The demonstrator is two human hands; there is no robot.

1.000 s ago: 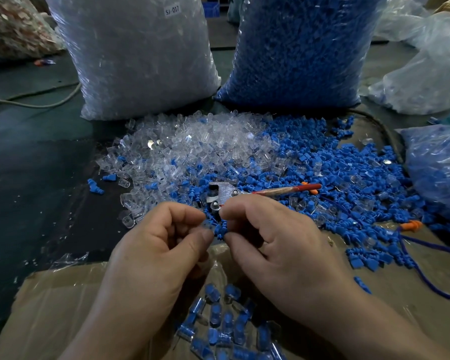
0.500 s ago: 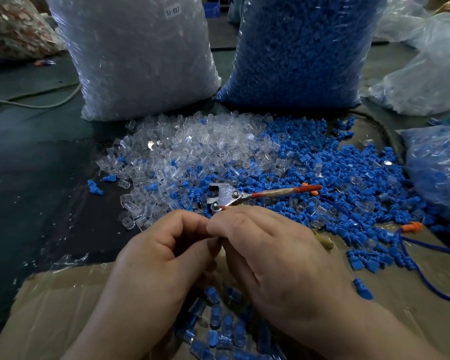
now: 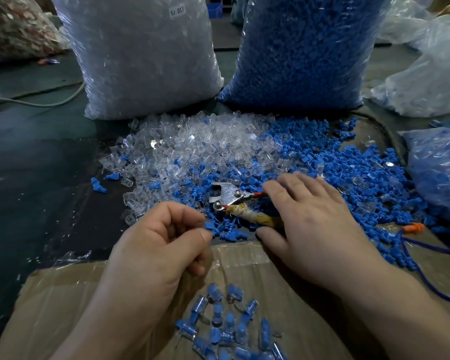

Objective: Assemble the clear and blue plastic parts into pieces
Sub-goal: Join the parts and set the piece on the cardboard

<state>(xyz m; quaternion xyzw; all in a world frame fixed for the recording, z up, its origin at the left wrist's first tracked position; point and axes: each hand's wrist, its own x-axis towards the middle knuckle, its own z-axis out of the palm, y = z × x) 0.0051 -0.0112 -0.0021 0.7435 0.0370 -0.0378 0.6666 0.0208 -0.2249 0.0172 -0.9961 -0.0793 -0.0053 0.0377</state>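
A heap of clear plastic parts (image 3: 192, 149) lies on the dark table, merging on the right into a spread of blue plastic parts (image 3: 348, 167). My left hand (image 3: 161, 245) is curled and pinches a small blue part (image 3: 210, 226) between thumb and forefinger. My right hand (image 3: 312, 219) lies open with spread fingers over the handles of a metal crimping tool (image 3: 227, 196) resting on the blue parts; it grips nothing. Several assembled clear-and-blue pieces (image 3: 226, 326) lie on the cardboard (image 3: 63, 302) below my hands.
Two tall plastic sacks stand behind the heaps: one of clear parts (image 3: 140, 55), one of blue parts (image 3: 304, 48). More bags (image 3: 437, 172) sit at the right. A blue cord (image 3: 426, 276) with an orange end runs along the right side.
My hands were joined, pressing a piece together. Now they have separated: the right hand has opened and moved right over the tool, and the left keeps a blue part.
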